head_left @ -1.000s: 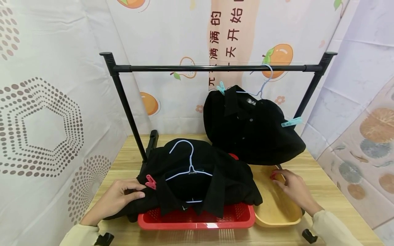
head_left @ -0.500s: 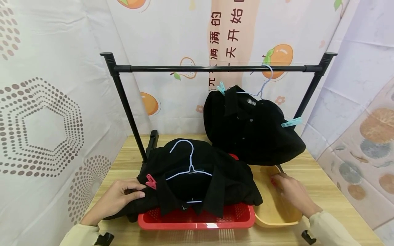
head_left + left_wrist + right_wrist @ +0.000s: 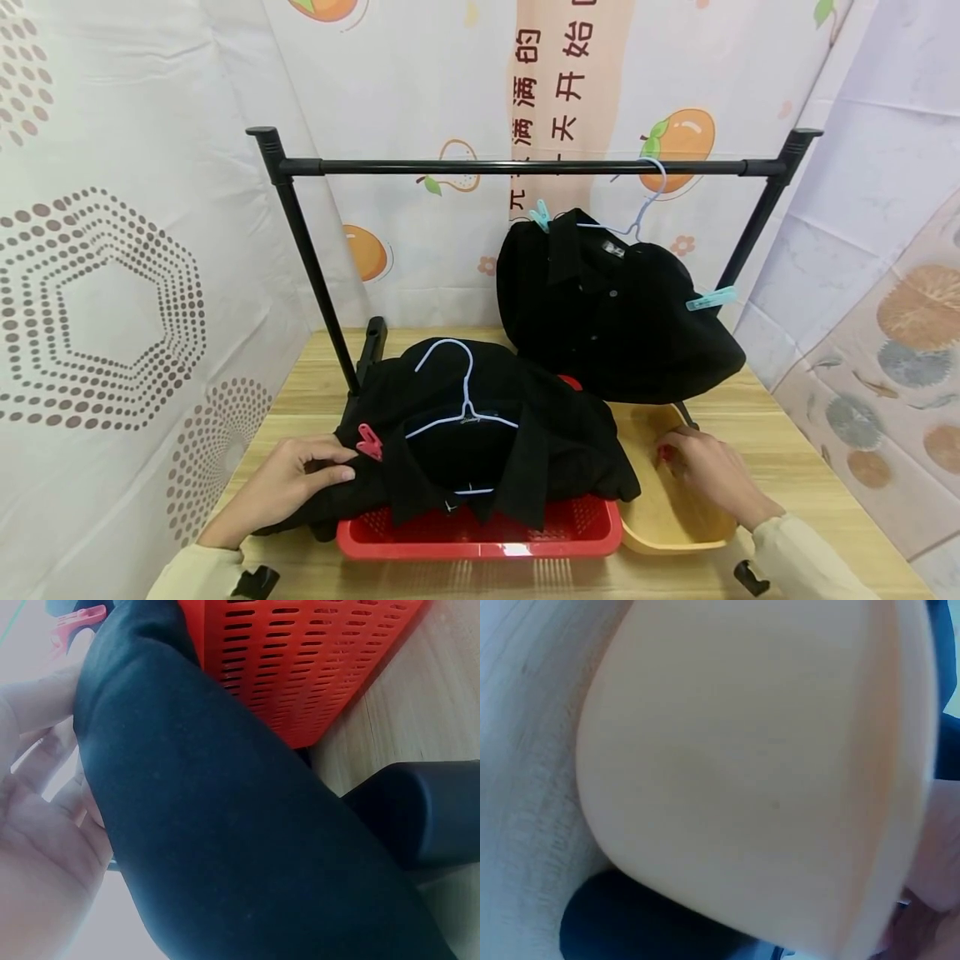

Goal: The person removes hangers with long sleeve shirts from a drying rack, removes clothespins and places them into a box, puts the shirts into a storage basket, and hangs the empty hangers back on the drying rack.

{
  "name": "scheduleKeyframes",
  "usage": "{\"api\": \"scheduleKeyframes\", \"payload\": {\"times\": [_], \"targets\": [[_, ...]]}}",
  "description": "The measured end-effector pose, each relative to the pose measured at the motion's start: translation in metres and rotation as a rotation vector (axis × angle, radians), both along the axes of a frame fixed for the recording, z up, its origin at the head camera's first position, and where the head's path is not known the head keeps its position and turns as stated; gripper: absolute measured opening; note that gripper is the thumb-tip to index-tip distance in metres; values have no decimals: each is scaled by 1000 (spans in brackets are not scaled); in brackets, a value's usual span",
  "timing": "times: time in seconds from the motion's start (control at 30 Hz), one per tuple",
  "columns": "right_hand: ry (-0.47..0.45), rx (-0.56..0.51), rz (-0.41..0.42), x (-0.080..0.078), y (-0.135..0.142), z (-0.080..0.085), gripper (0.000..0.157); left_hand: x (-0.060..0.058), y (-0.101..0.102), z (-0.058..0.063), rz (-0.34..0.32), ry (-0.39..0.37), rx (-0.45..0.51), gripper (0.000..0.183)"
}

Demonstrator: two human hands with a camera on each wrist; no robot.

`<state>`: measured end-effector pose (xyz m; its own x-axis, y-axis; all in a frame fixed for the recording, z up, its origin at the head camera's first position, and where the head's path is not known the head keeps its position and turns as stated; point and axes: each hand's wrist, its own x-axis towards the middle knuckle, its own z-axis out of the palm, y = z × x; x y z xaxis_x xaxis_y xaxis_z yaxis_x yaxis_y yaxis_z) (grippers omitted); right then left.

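Observation:
A black collared shirt [image 3: 585, 450] on a pale blue hanger [image 3: 467, 392] lies over the red basket [image 3: 480, 551]. My left hand [image 3: 296, 483] pinches its left shoulder, beside a pink-red clothespin [image 3: 369, 442] clipped there. In the left wrist view the black sleeve [image 3: 225, 795] hangs down from my thumb and fingers [image 3: 45, 712]. My right hand [image 3: 708, 467] is over the yellow basin [image 3: 675, 529], holding a red clothespin [image 3: 664, 453] mostly hidden by its fingers. The right wrist view shows mainly the outside of the basin, my hand [image 3: 934, 862] at its right edge.
A black rack's bar [image 3: 480, 167] spans the back, with posts on both sides. From its right part hangs another black shirt [image 3: 615, 325], with a turquoise clothespin [image 3: 712, 298] at each shoulder. Beneath everything is a wooden table [image 3: 795, 442].
My right hand has moved slightly within the yellow basin, its fingers closing in around the red clothespin. The left hand and both shirts stay in place.

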<state>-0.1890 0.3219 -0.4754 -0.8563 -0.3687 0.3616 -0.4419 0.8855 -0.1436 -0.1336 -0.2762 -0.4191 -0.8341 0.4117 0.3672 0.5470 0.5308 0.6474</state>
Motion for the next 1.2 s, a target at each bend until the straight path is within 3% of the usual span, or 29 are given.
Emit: {"api": "scheduleKeyframes", "payload": {"times": [0.17, 0.4, 0.83, 1.0, 1.2], "targets": [[0, -47, 29, 0, -2, 3, 23, -1, 0, 0, -4, 20, 6, 19], [-136, -127, 41, 3, -15, 18, 11, 0, 0, 0, 14, 34, -3, 19], [-263, -305, 152, 13, -42, 41, 4, 1, -1, 1, 20, 43, -13, 20], [-245, -311, 121, 17, -52, 50, 7, 3, 0, 0, 30, 40, -12, 20], [-160, -344, 106, 22, -63, 59, 6, 0, 1, 1, 25, 37, -14, 20]]}}
